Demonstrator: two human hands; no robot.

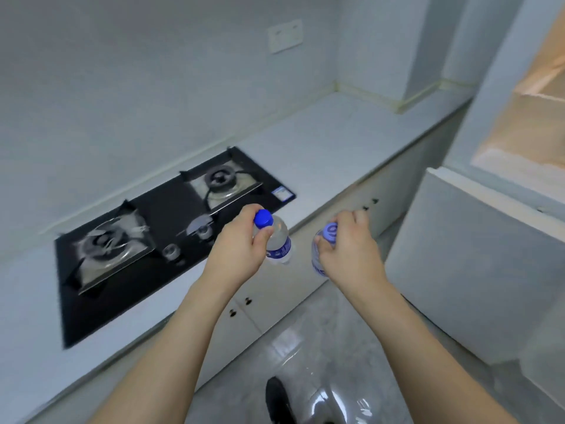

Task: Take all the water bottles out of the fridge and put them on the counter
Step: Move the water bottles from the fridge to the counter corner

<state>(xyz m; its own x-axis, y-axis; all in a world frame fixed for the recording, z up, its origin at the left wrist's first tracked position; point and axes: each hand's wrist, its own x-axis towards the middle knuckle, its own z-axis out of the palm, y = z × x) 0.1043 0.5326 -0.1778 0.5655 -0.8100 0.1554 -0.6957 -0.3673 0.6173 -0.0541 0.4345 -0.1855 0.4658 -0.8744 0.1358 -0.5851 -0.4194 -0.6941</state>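
My left hand (241,240) grips a clear water bottle (279,240) with a blue cap and blue label by its neck, held in the air over the counter's front edge. My right hand (348,246) holds a second blue-capped water bottle (322,249) by its top, above the floor just in front of the counter. The white counter (336,139) stretches from the left to the back right corner. The fridge (526,111) stands at the right with its door (477,258) open and a lit shelf showing.
A black two-burner gas hob (159,231) is set into the counter to the left of my hands. White cabinet doors (275,295) run below the counter. A wall socket (286,35) sits above. A dark shoe (278,399) shows on the glossy grey floor.
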